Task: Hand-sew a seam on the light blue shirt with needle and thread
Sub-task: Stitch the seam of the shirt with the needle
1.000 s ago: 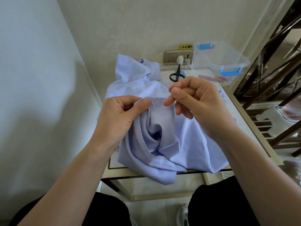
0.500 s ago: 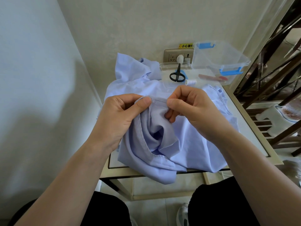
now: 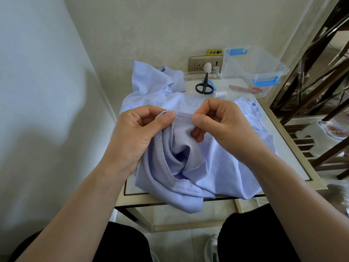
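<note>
Shirt (image 3: 217, 167) light blue, crumpled on desk (image 3: 290, 159), hem (image 3: 160, 148) folded. Left hand (image 3: 136, 133) pinches hem; right hand (image 3: 222, 121) pinches needle (image 3: 184, 116).

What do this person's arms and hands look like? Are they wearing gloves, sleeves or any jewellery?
No gloves: the left hand and right hand are bare, with short plain nails and no rings visible. The left forearm and right forearm carry no sleeve, watch or bracelet as far as the picture shows.
</note>
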A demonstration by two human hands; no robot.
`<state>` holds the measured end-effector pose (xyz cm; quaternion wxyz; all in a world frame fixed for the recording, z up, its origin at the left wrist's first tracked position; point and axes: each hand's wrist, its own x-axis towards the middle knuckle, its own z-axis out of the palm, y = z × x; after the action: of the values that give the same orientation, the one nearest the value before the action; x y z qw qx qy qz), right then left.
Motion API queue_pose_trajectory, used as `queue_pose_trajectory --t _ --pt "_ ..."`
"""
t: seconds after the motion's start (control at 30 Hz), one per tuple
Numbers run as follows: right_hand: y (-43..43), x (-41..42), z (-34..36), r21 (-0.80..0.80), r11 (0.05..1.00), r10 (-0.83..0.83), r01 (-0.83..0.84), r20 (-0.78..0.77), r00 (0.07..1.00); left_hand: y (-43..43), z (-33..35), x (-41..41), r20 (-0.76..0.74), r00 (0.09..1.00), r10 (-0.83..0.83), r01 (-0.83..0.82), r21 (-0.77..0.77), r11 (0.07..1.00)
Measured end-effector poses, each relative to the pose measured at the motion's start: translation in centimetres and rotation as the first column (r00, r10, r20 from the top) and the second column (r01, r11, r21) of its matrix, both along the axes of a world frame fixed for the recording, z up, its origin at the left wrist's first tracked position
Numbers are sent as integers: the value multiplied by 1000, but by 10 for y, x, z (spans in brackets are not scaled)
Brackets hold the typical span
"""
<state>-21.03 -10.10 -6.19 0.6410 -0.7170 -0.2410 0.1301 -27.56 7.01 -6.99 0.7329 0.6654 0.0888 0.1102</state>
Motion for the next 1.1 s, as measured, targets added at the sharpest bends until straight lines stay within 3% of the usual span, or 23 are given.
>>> queue_pose_trajectory --t 0.57,0.77,1.0,1.1 --pt "3 -3 -5 -47 995 -90 93 58 994 -2 -4 0 103 988 118 -143 272 952" --pt "10 -8 -13 -68 969 -216 236 220 951 -3 -11 -1 299 943 149 -294 531 795" --pt "14 -13 -19 -38 954 -275 298 288 917 -6 -13 -2 313 940 134 -306 603 737" --pt "15 -14 -19 -28 962 -253 271 277 927 -6 -14 -3 422 895 142 -408 649 642"
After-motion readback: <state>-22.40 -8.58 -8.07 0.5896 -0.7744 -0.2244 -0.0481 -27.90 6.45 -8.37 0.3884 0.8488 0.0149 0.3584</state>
